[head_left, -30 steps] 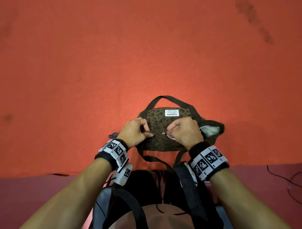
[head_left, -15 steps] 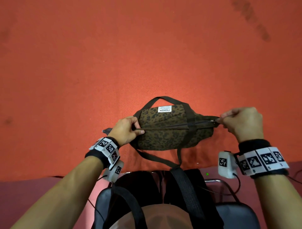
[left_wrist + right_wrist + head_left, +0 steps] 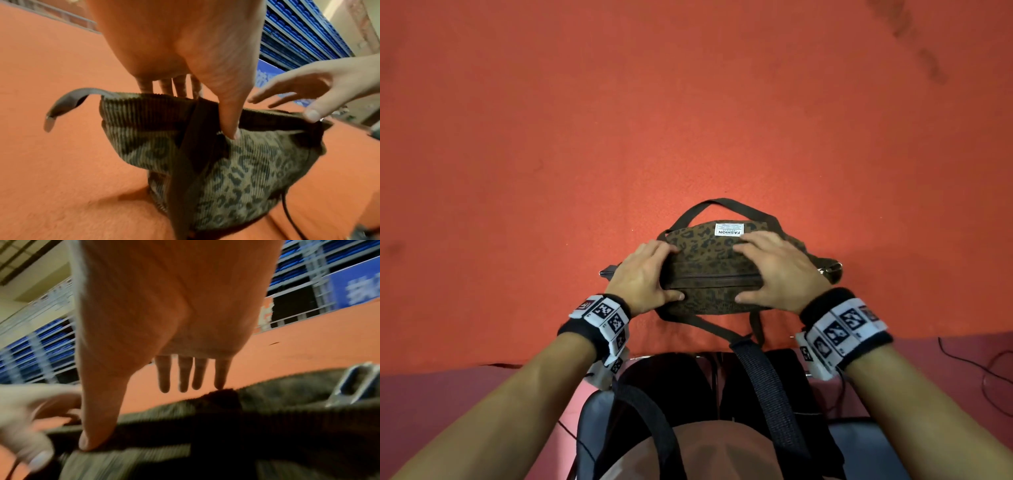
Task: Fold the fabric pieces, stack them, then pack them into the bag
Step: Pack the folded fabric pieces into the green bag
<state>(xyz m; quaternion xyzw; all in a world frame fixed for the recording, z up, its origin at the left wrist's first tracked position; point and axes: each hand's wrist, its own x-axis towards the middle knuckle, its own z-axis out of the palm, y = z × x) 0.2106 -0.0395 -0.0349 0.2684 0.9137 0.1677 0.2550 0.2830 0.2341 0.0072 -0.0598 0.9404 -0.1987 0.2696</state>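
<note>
While both hands rest on it, the scene reads as follows.
Bag: leopard-print corduroy bag lies on the red cloth surface, near the front edge; zip line shows closed.
Left hand: left hand spread over the bag's left end, fingers straight, thumb pressing the near side.
Right hand: right hand spread over the right part, fingers extended, thumb on the near side.
Label: white label on the far side.
Buckle: metal buckle at the right end.

One leopard-print bag, two hands, two marker wristbands, one red tablecloth
</note>
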